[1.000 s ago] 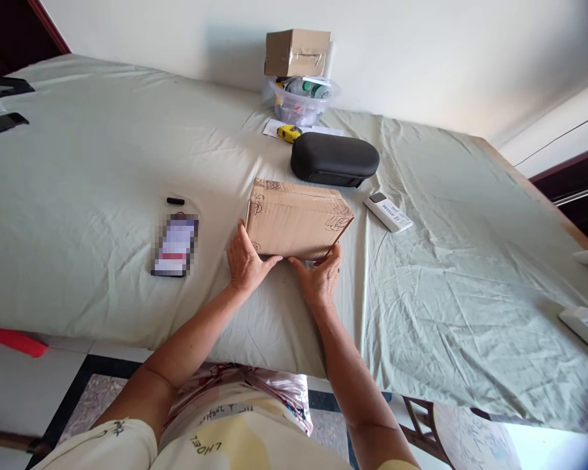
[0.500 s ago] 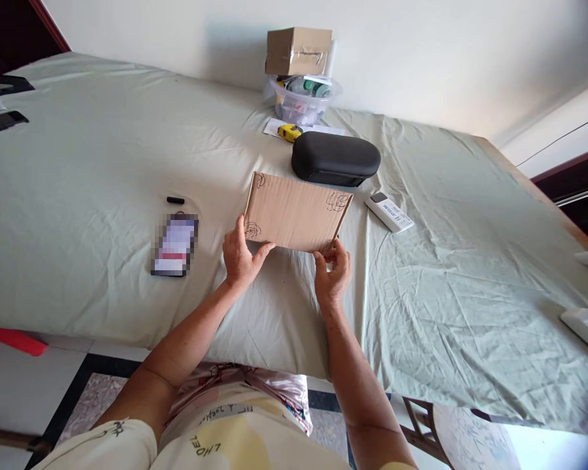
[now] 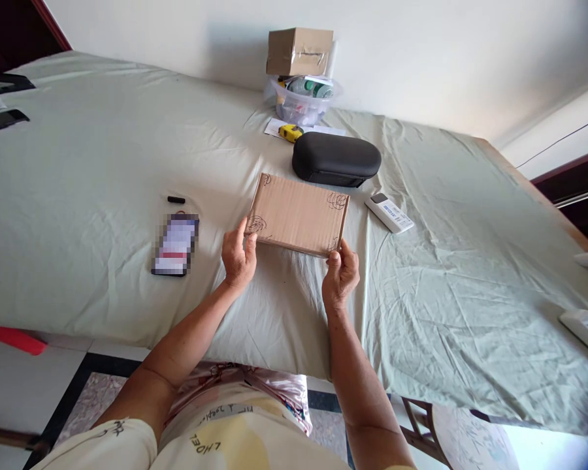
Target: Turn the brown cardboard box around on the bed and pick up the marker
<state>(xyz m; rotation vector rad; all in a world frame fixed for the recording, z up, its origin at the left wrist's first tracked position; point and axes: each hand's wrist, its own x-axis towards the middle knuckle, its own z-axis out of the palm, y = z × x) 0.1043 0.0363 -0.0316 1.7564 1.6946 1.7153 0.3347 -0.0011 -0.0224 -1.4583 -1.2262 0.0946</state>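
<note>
A flat brown cardboard box (image 3: 298,213) with small drawings at its corners is held over the pale green bed sheet (image 3: 102,163), its broad face turned up toward me. My left hand (image 3: 238,256) pinches the box's near left corner. My right hand (image 3: 340,274) grips its near right corner. Both hands are closed on the box.
Behind the box lie a black oval case (image 3: 336,158), a white remote (image 3: 389,212) and a yellow tape measure (image 3: 291,132). A clear tub (image 3: 301,101) with a taped box (image 3: 298,51) on top stands by the wall. A phone (image 3: 175,244) and a small black item (image 3: 176,200) lie at left.
The box was resting on the bed with my hands at its near side. It has been lifted and turned so its broad face points up, and my hands have shifted to the near corners.
</note>
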